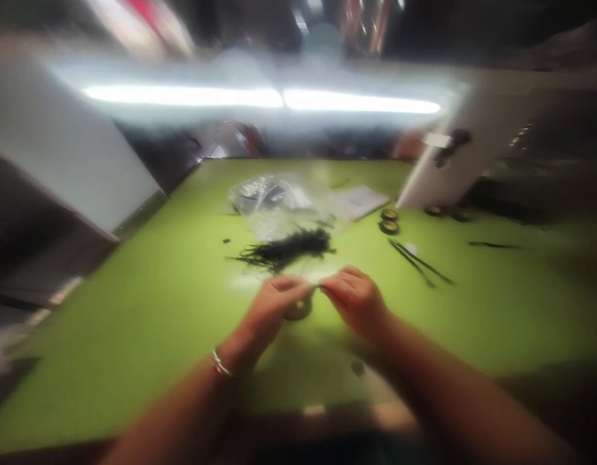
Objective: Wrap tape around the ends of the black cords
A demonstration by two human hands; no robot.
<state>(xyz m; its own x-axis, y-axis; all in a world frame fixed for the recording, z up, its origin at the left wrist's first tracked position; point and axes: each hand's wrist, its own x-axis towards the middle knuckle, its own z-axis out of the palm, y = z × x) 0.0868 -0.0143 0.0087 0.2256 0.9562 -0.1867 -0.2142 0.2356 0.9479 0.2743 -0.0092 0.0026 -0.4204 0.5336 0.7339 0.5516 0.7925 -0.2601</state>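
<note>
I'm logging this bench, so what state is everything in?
Left hand, pinched
Right hand, pinched
Small dark piece, between both hands' fingertips
Lights, on
Clear bag, crumpled
Black bundle, loose ends splayed
Two small rolls, touching
Long black strips, spread apart
Roll by left hand, partly hidden

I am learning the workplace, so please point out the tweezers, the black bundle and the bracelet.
Tweezers (417,259): head view, on one arm.
Black bundle (298,248): head view, on its thick middle.
Bracelet (219,365): head view, on its band.
</note>
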